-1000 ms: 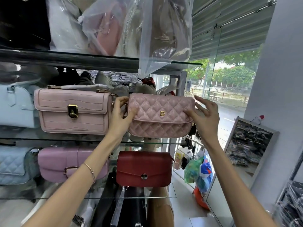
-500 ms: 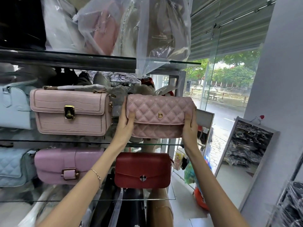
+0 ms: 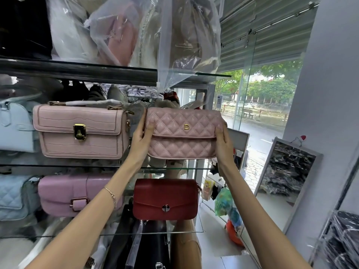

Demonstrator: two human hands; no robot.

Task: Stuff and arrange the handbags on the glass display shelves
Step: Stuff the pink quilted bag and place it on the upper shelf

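We see both hands on the quilted pink bag [image 3: 182, 133], one at each end; the left hand [image 3: 140, 139] curls round its left end with the thumb on the front flap, and the right hand [image 3: 223, 141] grips the right end the same way, fingers wrapped behind; the bag is upright and level, its gold letter clasp facing us; it is at the right end of the upper glass shelf [image 3: 77, 166], just above the front edge – whether it rests on the glass we cannot tell; just beside it on the left stands a pale pink bag [image 3: 81, 131] with a gold lock, and further left a light blue bag [image 3: 13, 129]; on the lower glass shelf [image 3: 151, 232] stand a red bag [image 3: 165, 199] – directly below the quilted one – and a lilac bag [image 3: 77, 193]; plastic-wrapped bags [image 3: 120, 35] crowd the top shelf; a thin bracelet [image 3: 111, 195] circles the left wrist
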